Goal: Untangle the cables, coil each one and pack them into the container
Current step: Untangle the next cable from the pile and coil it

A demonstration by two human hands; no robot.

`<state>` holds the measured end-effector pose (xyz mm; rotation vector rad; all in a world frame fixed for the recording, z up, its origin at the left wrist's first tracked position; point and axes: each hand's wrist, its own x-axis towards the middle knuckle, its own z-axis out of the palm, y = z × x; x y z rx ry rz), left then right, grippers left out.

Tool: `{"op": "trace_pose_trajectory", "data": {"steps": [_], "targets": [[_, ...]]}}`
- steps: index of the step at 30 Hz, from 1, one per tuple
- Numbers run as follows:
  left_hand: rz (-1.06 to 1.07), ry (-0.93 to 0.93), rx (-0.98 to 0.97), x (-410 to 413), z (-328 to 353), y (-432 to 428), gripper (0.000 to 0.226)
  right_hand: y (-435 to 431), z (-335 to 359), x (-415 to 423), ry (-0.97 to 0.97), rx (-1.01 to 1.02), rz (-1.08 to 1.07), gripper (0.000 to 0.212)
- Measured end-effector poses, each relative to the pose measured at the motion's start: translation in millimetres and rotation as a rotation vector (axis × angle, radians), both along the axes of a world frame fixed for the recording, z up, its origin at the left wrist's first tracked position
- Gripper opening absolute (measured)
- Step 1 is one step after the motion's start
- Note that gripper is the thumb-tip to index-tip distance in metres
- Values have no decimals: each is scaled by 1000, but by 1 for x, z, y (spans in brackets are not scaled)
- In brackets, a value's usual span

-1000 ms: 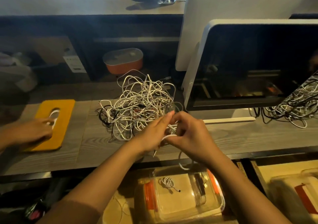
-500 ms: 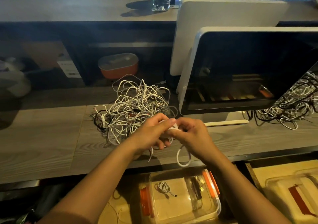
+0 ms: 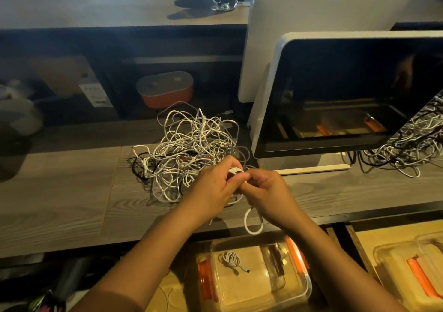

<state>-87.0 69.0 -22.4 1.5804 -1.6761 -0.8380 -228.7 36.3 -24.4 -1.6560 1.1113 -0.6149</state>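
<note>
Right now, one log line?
left hand: pinches white cable | right hand: pinches same cable | pile: tangled on desk | container: one coil inside

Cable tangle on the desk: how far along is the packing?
Done: one coiled white cable lies in the clear plastic container with orange clips. In hand: left hand and right hand grip another white cable. Left: the large tangle of white and black cables on the wooden desk.
</note>
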Motion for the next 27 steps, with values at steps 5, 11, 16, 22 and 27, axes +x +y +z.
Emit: {"op": "trace_pose_trajectory", "data": {"steps": [5, 11, 16, 22, 27], "targets": [[87, -59, -19, -1, -11, -1, 10, 1, -3, 3, 109, -10, 62, 22], [35, 332, 228, -3, -14, 3, 6, -7, 0, -7, 4, 52, 15, 15], [-137, 570, 361, 3, -7, 4, 8, -6, 6, -14, -129, 226, 36, 20], [-97, 543, 302, 3, -13, 9, 9, -10, 13, -14, -62, 235, 154, 22], [-73, 427, 260, 2, -19, 17, 8, -21, 21, -23, 111, 310, 357, 16]]}}
